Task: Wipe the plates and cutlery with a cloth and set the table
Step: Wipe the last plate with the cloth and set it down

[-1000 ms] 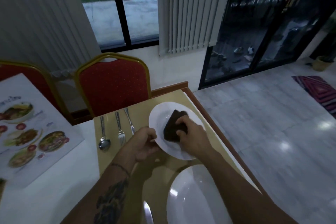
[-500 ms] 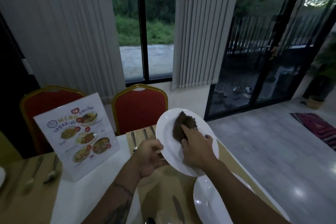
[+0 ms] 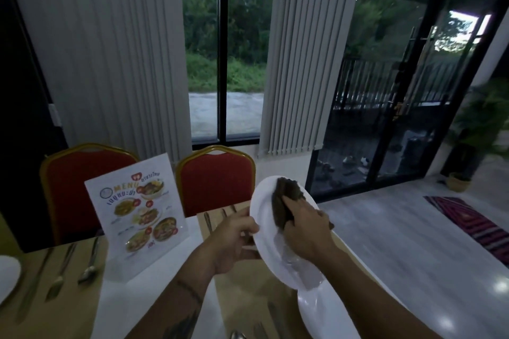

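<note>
Wiping is seen at mid-frame: a white plate (image 3: 264, 217) is held tilted above the table (image 3: 154, 297), gripped at its left rim by the left hand (image 3: 234, 239), while a dark brown cloth (image 3: 286, 198) is held against its face by the right hand (image 3: 308, 231).
The left fingers are hidden behind the plate. A second white plate (image 3: 325, 316) at lower right is overlapped by the right forearm and cut off by the bottom edge. Behind the held plate, cutlery (image 3: 220, 215) on a tan placemat (image 3: 242, 297) is largely covered. A glossy menu stand (image 3: 137, 215) and two red padded, gold-framed chairs (image 3: 217, 179) are set further left.
</note>
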